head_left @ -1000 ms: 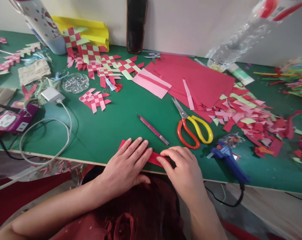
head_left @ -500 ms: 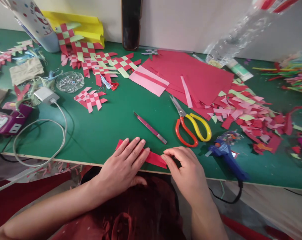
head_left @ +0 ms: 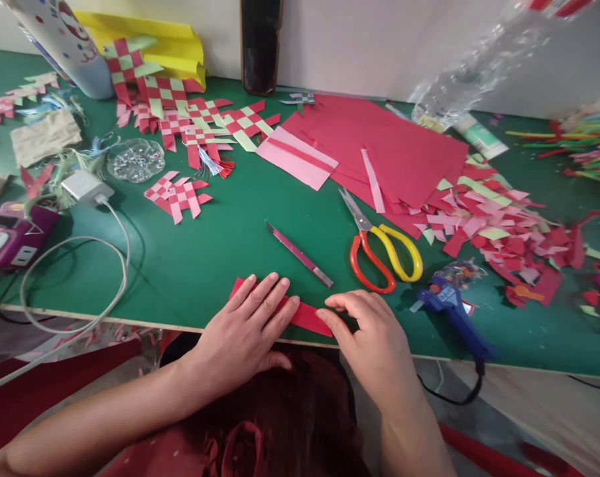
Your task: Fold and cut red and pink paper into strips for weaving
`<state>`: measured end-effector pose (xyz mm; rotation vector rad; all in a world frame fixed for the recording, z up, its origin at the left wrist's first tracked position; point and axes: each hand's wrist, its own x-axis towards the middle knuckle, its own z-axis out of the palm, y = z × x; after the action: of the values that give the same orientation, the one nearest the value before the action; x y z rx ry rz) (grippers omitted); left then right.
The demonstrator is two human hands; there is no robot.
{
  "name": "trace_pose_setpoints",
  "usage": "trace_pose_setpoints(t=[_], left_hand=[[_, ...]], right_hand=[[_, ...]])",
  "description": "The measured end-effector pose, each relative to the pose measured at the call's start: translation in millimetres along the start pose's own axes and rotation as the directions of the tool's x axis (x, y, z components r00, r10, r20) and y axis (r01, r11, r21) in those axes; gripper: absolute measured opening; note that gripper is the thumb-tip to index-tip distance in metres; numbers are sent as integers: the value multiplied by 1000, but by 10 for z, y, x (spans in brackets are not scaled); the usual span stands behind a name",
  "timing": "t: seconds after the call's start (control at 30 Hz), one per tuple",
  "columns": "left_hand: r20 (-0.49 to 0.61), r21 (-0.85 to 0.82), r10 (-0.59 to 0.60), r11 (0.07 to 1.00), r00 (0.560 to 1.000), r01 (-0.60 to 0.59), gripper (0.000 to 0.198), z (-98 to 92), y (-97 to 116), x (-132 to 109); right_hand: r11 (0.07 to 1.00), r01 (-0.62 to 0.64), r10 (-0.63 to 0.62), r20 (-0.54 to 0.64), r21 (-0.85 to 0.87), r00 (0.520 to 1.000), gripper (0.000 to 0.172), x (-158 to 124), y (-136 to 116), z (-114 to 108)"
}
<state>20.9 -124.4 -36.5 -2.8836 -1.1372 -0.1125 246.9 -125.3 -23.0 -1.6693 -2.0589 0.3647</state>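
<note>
A folded red paper strip (head_left: 309, 319) lies along the table's front edge. My left hand (head_left: 254, 318) rests flat across it, fingers stretched out, covering its middle. At the strip's right end is my right hand (head_left: 369, 331), its fingers curled; the thumb tip presses on the paper and the index fingertip sits at the upper edge. Just beyond the hands lies a slim pink craft knife (head_left: 300, 253), blade pointing away. Scissors (head_left: 376, 248) with one red and one yellow handle lie farther right, blades toward the back.
Woven paper fish (head_left: 180, 195) lie at left and back. Red paper sheets (head_left: 389, 146) and a pink sheet (head_left: 297, 157) are behind. Scraps (head_left: 503, 225) pile up at right, near a blue glue gun (head_left: 453, 318). A white charger (head_left: 87, 188) with cable is at left.
My right thumb has slid slightly left onto the red strip's end. My left hand stays in place on the strip. The view has shifted slightly.
</note>
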Motion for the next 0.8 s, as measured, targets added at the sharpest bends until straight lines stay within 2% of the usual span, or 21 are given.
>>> trace_pose_setpoints(t=[0.3,0.47,0.6,0.8], left_hand=[[-8,-27,20,999,1000,-20,81,-39,-93,-45],[-8,-31,-62,998,998,62,75,-65,-295,-213],[-9,-22,-103,994,995,103,78,-60,-431,-355],[-33,-104,-111,989,993,107,76,-107,-461,-381]], right_hand=[[1000,-22,22,67,-5,997,15,44,5,-22],[1000,-10,11,56,-6,998,17,57,6,-28],[1000,-25,25,63,-8,998,18,66,-2,-42],[1000,-17,18,76,-17,997,14,50,0,-35]])
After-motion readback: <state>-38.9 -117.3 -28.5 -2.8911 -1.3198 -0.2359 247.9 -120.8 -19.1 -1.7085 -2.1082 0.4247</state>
